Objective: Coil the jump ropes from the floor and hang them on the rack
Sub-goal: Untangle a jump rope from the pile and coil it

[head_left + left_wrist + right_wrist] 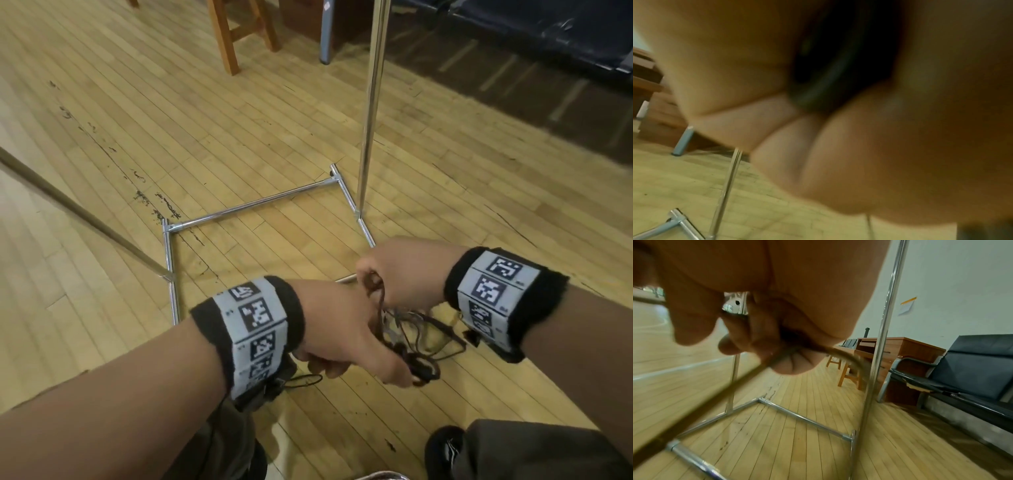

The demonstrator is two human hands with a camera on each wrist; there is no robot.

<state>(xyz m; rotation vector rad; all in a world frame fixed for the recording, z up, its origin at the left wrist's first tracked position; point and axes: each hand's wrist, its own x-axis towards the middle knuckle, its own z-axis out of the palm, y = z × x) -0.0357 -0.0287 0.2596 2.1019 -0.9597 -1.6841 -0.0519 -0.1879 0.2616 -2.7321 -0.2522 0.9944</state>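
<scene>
A thin dark brown jump rope (pixel 419 337) hangs in loose loops between my two hands, just above the wooden floor. My left hand (pixel 346 332) grips the lower part of the bundle, where a dark handle end (pixel 423 373) sticks out past the thumb. In the left wrist view that hand (pixel 859 146) is a blur around something dark in the palm. My right hand (pixel 397 274) is higher and pinches several strands at the top of the loops. From the right wrist, its fingers (pixel 756 337) curl round the rope (pixel 694 408). The chrome rack (pixel 257 202) stands directly ahead.
The rack's right upright (pixel 371 102) rises just beyond my right hand; its base bars (pixel 803 418) lie on the floor. A second pole (pixel 68 205) slants off the base's left side. A wooden stool (pixel 236 31), a desk (pixel 898 345) and a black bench (pixel 972 378) stand behind. My shoe (pixel 445 448) is bottom right.
</scene>
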